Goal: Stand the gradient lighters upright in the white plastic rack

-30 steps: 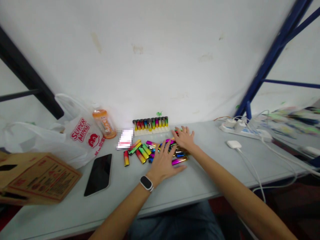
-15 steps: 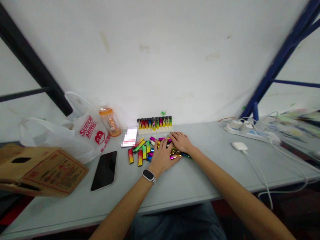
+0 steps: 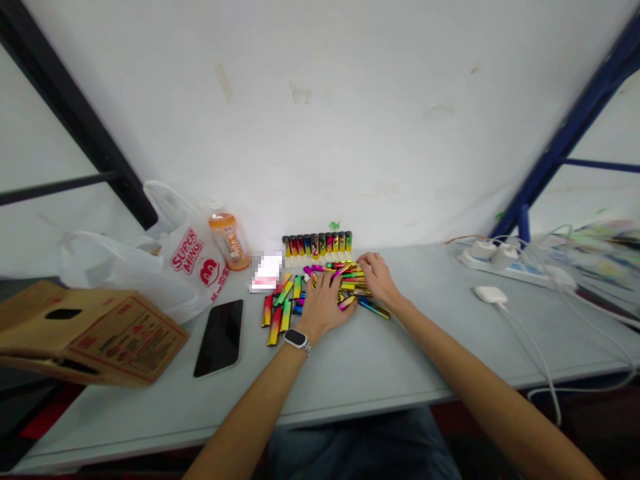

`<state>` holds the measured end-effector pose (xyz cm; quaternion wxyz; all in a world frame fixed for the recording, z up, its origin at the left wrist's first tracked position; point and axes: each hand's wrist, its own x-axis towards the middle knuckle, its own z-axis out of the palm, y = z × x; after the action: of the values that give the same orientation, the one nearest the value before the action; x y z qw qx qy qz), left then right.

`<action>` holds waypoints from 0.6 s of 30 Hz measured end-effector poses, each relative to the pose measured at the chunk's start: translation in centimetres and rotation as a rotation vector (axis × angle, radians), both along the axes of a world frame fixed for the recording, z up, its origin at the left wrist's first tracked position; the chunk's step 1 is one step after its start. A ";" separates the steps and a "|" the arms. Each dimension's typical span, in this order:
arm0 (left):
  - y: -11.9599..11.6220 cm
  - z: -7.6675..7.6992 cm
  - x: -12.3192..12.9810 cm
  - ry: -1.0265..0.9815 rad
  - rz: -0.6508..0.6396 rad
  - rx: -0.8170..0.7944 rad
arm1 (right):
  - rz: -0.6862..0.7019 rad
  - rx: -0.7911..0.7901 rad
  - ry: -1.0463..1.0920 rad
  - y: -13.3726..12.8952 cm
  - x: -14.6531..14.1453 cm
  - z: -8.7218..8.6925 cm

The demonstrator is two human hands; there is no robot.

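Note:
My left hand (image 3: 324,304) lies palm down with spread fingers over a pile of shiny, lighter-sized coloured sleeves (image 3: 356,285), hiding part of it. At the pile's right edge, my right hand (image 3: 379,277) rests with its fingers bent a little and apart, touching the sleeves. Several red-yellow and green-yellow sleeves (image 3: 275,325) lie loose to the left of my left hand. A blue-gold sleeve (image 3: 374,308) sits just below my right hand. Behind the pile, several lighters (image 3: 315,245) with dark tops stand upright in a row in a white rack (image 3: 297,263).
Left of the pile are a bright pixelated phone-like object (image 3: 267,272), a dark-screened phone (image 3: 219,338), an orange drink bottle (image 3: 229,240), a white plastic bag (image 3: 120,260) and a cardboard box (image 3: 130,340). A power strip (image 3: 520,272) and white charger (image 3: 490,295) lie right.
My right hand has shifted right, off the top of the pile to its edge, uncovering more sleeves. The blue-gold sleeve now shows clearly. My left hand stays spread on the pile. The view has turned slightly left.

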<state>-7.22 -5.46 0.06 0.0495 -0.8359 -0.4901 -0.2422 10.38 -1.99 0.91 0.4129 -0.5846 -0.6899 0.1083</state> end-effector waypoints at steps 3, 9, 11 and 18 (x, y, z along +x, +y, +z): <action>-0.1 0.2 0.3 -0.013 -0.019 -0.017 | -0.070 0.004 -0.093 -2.1 0.2 -0.6; 0.6 1.6 0.1 -0.156 0.039 -0.017 | -0.122 0.031 -0.144 -1.2 -1.7 -0.6; 1.2 1.9 -0.6 -0.219 0.078 -0.007 | -0.029 0.049 -0.192 0.1 -1.8 0.1; 2.7 1.2 -3.4 -0.560 0.069 0.026 | 0.293 -0.073 -0.662 3.6 -1.8 3.0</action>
<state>-10.60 -2.79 1.29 -0.0687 -0.7185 -0.5098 -0.4681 8.56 1.58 3.88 0.1263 -0.4974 -0.8583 -0.0044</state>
